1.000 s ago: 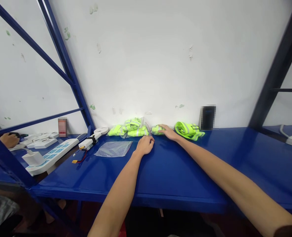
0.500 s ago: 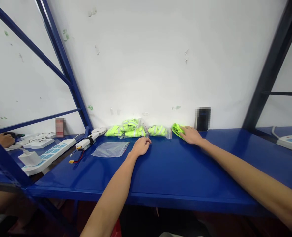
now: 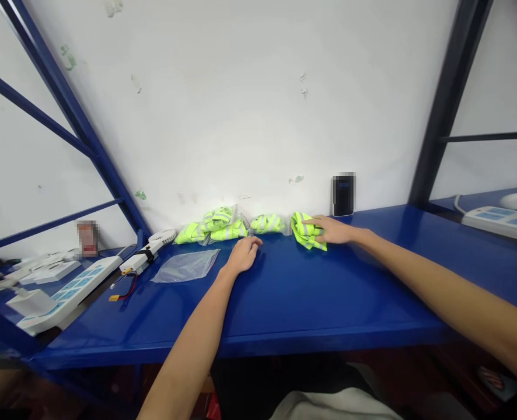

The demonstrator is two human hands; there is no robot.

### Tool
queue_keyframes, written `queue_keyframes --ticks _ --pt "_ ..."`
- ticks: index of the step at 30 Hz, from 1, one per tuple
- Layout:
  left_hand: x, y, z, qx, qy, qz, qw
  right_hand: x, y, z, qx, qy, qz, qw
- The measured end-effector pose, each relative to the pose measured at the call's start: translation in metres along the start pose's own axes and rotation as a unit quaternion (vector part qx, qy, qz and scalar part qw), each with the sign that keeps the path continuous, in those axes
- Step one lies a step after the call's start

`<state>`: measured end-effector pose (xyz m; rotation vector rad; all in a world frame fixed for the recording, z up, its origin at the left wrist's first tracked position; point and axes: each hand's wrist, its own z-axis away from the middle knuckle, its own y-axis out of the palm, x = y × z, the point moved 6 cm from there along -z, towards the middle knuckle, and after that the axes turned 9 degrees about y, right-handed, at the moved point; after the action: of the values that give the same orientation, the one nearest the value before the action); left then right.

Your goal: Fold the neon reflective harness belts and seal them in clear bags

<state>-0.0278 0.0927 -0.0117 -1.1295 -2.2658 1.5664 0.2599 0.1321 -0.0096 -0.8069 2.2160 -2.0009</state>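
Note:
My right hand lies on a loose folded neon-yellow reflective vest near the wall, fingers curled onto its right side. My left hand rests on the blue shelf with fingers loosely curled and nothing in it, just in front of several bagged neon vests. One more bagged vest sits between the pile and the loose vest. An empty clear zip bag lies flat to the left of my left hand.
A small dark device leans on the wall behind the loose vest. At the left lie a white hand fan, a wired battery pack and white power strips. Another power strip sits at the far right. Blue rack posts frame both sides.
My right hand left the bagged vest, moved right onto the loose vest and has drawn it leftward and nearer. My left hand stayed put. The view shifted right.

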Motion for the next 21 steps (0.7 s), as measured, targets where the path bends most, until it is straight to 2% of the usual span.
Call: queue_keyframes --ticks 3,7,10,13,15,18,19,21 --pt "-0.011 0.0 0.001 -0.008 0.013 0.021 1.0 0.007 0.003 0.003 -0.01 -0.009 0.002 1.0" --pt "-0.047 -0.003 0.002 -0.034 0.064 0.064 0.995 0.033 -0.005 0.023 -0.021 -0.035 -0.022 0.999" --pt "-0.08 -0.004 0.004 -0.037 0.127 0.089 0.987 0.06 -0.01 0.039 0.015 -0.08 -0.119 0.99" --pt "-0.1 0.001 0.005 -0.001 0.165 0.104 0.981 0.078 -0.009 0.045 0.073 -0.1 -0.243 0.962" --pt "-0.102 0.003 0.005 0.008 0.157 0.111 0.981 0.083 -0.003 0.042 0.101 -0.083 -0.33 0.935" --pt "-0.096 -0.001 0.005 -0.018 0.128 0.127 0.984 0.084 0.01 0.039 0.131 -0.026 -0.446 0.885" --pt "-0.093 -0.003 0.005 -0.028 0.118 0.147 0.982 0.084 0.014 0.038 0.125 -0.005 -0.472 0.872" --pt "-0.087 -0.005 0.003 -0.051 0.087 0.222 0.97 0.083 0.013 0.04 0.075 0.026 -0.504 0.86"
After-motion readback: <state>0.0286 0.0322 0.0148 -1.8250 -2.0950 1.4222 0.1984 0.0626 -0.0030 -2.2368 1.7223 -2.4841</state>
